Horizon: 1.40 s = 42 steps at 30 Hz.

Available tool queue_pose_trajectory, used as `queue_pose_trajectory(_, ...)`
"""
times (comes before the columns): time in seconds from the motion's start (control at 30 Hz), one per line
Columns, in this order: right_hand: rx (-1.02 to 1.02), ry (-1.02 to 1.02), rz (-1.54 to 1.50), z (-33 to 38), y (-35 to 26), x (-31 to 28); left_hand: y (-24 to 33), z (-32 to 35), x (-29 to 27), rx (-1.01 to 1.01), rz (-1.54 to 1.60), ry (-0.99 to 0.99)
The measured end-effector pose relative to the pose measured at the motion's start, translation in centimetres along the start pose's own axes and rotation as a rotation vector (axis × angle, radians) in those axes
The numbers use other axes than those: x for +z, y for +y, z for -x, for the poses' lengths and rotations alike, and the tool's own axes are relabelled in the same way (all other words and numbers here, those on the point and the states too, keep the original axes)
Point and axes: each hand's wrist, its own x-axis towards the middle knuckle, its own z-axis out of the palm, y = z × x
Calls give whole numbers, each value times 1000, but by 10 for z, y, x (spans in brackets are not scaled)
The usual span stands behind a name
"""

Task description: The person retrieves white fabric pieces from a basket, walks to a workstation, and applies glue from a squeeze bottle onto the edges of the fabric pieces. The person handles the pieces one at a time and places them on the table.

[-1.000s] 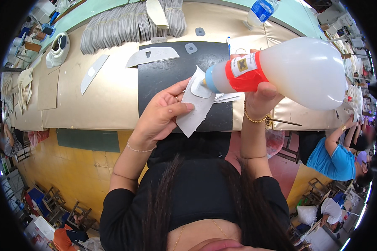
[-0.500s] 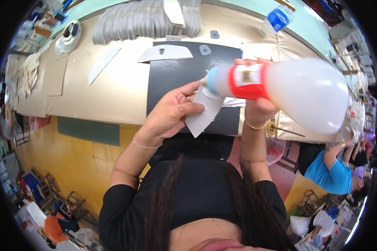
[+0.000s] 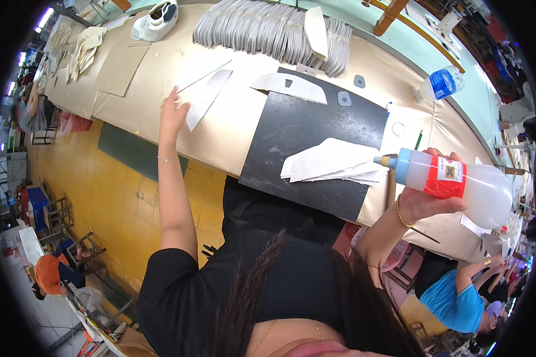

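Note:
My right hand (image 3: pixel 426 201) grips a translucent squeeze bottle (image 3: pixel 487 193) with a red label and blue collar. The bottle lies nearly level, its nozzle pointing left over a pile of white cut pieces (image 3: pixel 330 159). That pile rests on a black mat (image 3: pixel 304 193). My left arm is stretched out to the left, and my left hand (image 3: pixel 173 118) has its fingers apart. Beside its fingertips lie a white pointed piece (image 3: pixel 211 98) and a second pale piece (image 3: pixel 201 70), washed out by glare; whether the fingers touch it I cannot tell.
A long row of grey bundled pieces (image 3: pixel 250 33) stands at the back. A curved white piece (image 3: pixel 295 87) overlaps the mat's far edge, near two small grey pieces (image 3: pixel 344 98). A water bottle (image 3: pixel 443 83) stands back right. A person in blue (image 3: pixel 458 297) sits at right.
My left hand has moved from the bottle's nozzle out to the left and no longer holds the white piece. The bottle has drawn back right. The view has turned, uncovering the pile.

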Motion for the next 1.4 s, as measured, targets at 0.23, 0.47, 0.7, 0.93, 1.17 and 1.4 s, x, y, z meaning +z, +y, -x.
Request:
queue_pose_trajectory(0.23, 41, 4, 19, 6, 1, 9, 105, 55, 77, 266, 139, -168)
queue_pose_trajectory(0.47, 11, -46, 169, 7, -14, 0, 180, 153, 146, 692, 9, -528)
queue_pose_trajectory(0.7, 88, -58, 214, 9, -16, -10, 180, 168, 147, 749, -40, -366)
queue_pose_trajectory(0.93, -70, -92, 318, 25, 9, -12, 196, 152, 137, 5, 468, -1073)
queue_pose_trajectory(1.17, -9, -91, 182, 36, 14, -2, 214, 149, 113, -411, 974, -1275)
queue_pose_trajectory(1.4, -100, -151, 225, 30, 18, 5, 230, 151, 98, -388, 1031, -1295)
